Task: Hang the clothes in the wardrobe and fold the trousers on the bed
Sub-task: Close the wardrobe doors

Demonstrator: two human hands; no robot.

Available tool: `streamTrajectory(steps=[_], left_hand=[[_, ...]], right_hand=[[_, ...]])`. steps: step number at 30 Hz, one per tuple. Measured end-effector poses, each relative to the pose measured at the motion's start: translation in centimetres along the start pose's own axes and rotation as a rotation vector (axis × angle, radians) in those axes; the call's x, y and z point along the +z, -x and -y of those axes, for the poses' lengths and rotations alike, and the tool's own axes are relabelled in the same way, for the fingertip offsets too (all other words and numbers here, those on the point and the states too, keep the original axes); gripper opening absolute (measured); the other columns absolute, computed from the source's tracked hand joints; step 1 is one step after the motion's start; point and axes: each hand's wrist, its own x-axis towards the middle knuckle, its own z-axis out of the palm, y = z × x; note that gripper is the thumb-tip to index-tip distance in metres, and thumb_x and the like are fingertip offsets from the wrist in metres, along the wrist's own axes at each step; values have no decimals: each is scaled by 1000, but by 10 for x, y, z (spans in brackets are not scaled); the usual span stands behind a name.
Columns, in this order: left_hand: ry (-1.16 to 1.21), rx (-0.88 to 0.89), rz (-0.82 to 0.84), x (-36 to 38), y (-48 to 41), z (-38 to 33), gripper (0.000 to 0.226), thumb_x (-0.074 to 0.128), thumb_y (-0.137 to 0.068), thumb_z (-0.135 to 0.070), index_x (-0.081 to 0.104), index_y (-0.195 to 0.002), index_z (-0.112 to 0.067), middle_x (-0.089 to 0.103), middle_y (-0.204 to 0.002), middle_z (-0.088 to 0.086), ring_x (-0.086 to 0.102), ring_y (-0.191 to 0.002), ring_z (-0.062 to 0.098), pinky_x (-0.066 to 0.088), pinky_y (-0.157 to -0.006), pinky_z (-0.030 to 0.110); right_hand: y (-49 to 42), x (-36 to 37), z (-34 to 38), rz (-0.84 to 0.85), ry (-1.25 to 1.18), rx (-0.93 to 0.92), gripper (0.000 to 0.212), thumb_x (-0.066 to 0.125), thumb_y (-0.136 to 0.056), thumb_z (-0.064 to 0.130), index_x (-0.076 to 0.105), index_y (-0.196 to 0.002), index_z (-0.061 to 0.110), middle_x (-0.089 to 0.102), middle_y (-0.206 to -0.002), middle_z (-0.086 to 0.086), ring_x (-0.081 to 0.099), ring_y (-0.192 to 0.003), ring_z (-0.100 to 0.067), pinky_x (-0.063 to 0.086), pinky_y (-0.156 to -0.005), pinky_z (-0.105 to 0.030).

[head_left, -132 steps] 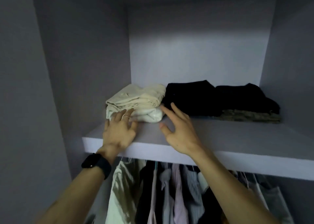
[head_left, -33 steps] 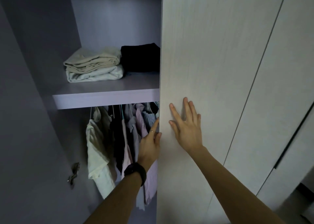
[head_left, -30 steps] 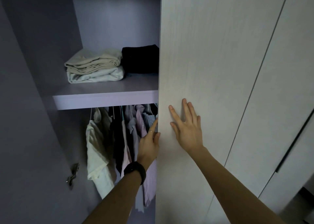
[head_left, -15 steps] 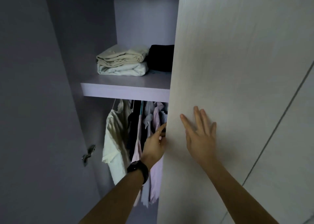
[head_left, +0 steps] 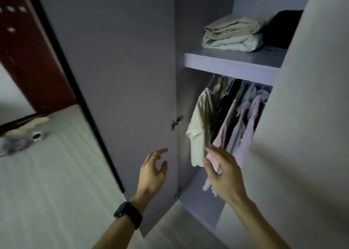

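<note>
While hanging clothes [head_left: 243, 120] sit just beyond it, right hand [head_left: 222, 173] hovers spread and empty. Left hand [head_left: 153, 171], loosely open beside the door [head_left: 122, 78], holds nothing.

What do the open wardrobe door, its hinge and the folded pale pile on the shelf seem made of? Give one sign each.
Open wardrobe door: probably laminated board, matt lilac-grey; flat, even, grainless face.
Hinge: metal, likely steel; it glints silver.
Folded pale pile: cloth, perhaps cotton; soft creases, layered edges.
</note>
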Motion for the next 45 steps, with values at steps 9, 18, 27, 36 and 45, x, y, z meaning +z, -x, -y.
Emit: streamTrajectory(steps=[9,18,27,36,45], left_hand=[[102,-169,-474,-159,45,14,33,64,-96,-24,56,-124,-39,60,-125,-18,60,-112,0,53,-90,30],[128,-113,-412,-269,-35,-15,51,67,-95,-37,49,-141,-28,58,-132,-9,58,-119,8,49,-95,28],[415,-128,-244,-297,-87,-25,20,57,-101,-41,65,-118,-36,75,-110,-10,69,-105,6,46,-93,32],[515,-141,-176,-298,-88,-25,34,62,-95,-45,70,-119,-23,73,-117,1,68,-111,18,44,-97,36],[498,14,-23,-259,-51,-65,32,71,-91,-37,74,-114,-15,73,-114,15,69,-111,28,53,-99,33]], right_hand=[[-3,119,113,343,-236,-123,41,65,-96,36,61,-136,26,60,-136,13,51,-129,-6,40,-109,-24],[-61,209,209,404,-213,-240,77,61,-95,50,23,-159,28,18,-166,8,15,-152,-9,21,-114,-21],[-91,254,225,142,-16,-267,108,66,-83,67,8,-162,21,11,-165,-11,22,-147,-31,49,-105,-48],[-93,257,222,88,46,-321,101,58,-87,67,12,-162,18,13,-166,-14,29,-147,-33,53,-98,-47],[-75,188,171,118,-153,-417,99,51,-85,75,6,-161,32,11,-169,6,13,-153,-7,32,-107,-18]])
